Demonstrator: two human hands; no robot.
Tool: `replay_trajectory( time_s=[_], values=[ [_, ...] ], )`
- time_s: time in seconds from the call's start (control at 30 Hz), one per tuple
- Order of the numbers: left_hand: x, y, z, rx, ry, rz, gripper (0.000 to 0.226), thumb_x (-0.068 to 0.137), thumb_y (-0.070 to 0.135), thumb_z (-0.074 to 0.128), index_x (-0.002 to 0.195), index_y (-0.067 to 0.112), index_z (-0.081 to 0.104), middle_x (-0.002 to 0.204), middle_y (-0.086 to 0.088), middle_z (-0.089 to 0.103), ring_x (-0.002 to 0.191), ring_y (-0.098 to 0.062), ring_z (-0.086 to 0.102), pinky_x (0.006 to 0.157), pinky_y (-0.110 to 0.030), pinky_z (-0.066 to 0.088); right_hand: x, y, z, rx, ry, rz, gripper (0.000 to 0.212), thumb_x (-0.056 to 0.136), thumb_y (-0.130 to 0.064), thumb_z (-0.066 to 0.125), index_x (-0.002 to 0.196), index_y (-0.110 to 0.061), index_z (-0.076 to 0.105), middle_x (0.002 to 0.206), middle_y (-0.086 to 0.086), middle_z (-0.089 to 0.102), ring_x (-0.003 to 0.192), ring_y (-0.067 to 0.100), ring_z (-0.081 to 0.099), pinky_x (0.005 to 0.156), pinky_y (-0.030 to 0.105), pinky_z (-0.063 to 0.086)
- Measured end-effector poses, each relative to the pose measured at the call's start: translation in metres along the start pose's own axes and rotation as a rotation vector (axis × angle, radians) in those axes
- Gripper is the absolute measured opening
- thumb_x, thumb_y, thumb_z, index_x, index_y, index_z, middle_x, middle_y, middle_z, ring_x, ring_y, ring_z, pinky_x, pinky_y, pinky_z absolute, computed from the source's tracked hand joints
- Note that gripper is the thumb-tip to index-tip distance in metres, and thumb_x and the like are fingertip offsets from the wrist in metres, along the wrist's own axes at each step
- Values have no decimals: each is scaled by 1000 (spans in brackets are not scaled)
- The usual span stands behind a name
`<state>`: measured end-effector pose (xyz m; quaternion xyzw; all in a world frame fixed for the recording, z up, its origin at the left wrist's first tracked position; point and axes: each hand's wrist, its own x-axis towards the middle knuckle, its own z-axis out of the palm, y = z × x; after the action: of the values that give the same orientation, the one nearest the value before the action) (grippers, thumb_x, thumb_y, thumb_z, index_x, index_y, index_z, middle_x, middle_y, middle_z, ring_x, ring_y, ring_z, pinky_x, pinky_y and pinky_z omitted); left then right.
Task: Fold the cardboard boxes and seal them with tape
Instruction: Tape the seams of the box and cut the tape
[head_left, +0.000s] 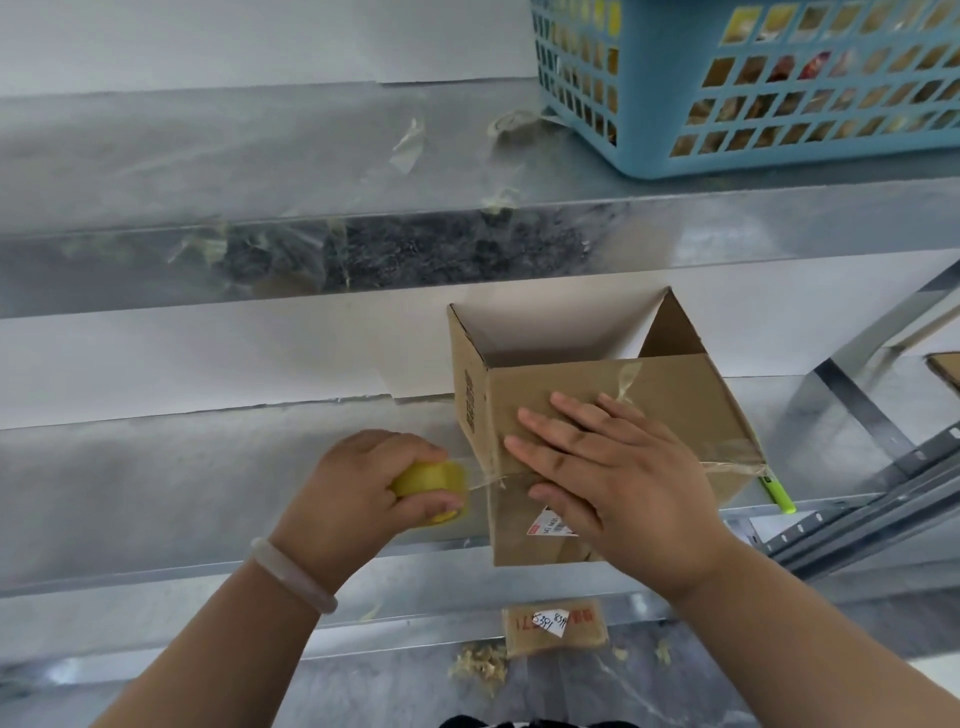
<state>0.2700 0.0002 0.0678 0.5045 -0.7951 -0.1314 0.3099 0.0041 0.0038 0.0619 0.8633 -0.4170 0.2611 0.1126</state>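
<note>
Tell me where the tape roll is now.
In the head view the tape roll is low, left of centre, gripped by the left hand just left of the cardboard box. A tape strip joins it to the box.

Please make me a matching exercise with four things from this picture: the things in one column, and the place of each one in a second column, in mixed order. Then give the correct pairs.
Things
1. tape roll
2. cardboard box
3. blue basket
4. green marker

Places
A. on the upper shelf, top right of the view
B. gripped by the left hand
C. under the flat right hand
D. sticking out at the box's lower right corner

Pairs: 1-B, 2-C, 3-A, 4-D
</note>
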Motion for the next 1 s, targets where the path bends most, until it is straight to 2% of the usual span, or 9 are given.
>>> replay_trajectory(
  time_s=[0.1,0.17,0.33,0.4,0.47,0.53,0.7,0.9,1.0],
  values=[
    [4,-2,0,147,-10,57,59,68,74,50,94,27,74,85,10,68,79,-4,53,73,-8,34,0,0,0,-2,0,1,35,98,-42,56,133,-36,58,141,-14,53,135,13,46,107,43,42],
    [7,-2,-3,228,-58,79,66,70,80,42,94,27,74,85,10,70,78,-5,56,70,-14,37,0,-1,1,-4,-2,3,35,98,-42,56,133,-37,58,141,-14,53,135,12,46,107,43,41],
    [8,-10,-2,406,-227,53,62,69,77,43,95,29,73,88,9,71,80,-16,65,67,-29,49,0,-3,0,-2,-8,4,35,99,-42,53,133,-37,58,141,-14,52,136,11,44,108,41,40],
    [6,-10,-5,290,-201,34,57,65,76,50,99,36,71,89,15,68,79,-7,63,69,-27,50,-1,-3,0,0,-6,8,34,99,-42,52,133,-36,58,141,-14,52,136,10,44,109,41,40],
    [4,-8,-9,57,-240,-75,57,58,72,64,112,52,59,97,24,63,88,4,56,79,-16,45,-1,-3,0,3,1,9,34,99,-41,54,132,-36,59,141,-14,53,136,11,45,108,41,40],
    [2,-8,-10,-127,-190,-114,59,53,67,67,110,60,52,100,26,58,95,5,51,76,-6,38,-1,-3,0,9,19,14,34,98,-40,56,131,-35,60,139,-13,54,135,11,46,108,42,41],
    [-5,-11,2,-351,11,-103,48,60,54,73,106,50,59,102,21,55,83,-4,52,70,-8,41,-1,-3,0,10,46,11,33,97,-40,57,129,-34,62,137,-12,56,133,12,49,107,42,42],
    [-10,-11,6,-480,30,-131,38,64,51,71,101,42,68,100,17,62,90,-6,58,75,-9,42,1,-2,0,4,44,4,33,97,-40,57,129,-34,62,138,-13,56,133,12,48,107,42,42],
    [-11,-12,5,-526,31,-128,41,67,64,69,102,42,70,99,15,63,89,-5,60,74,-11,44,1,-1,0,-5,33,3,34,97,-40,57,131,-34,61,139,-12,55,134,12,47,107,42,42]
  ],
)
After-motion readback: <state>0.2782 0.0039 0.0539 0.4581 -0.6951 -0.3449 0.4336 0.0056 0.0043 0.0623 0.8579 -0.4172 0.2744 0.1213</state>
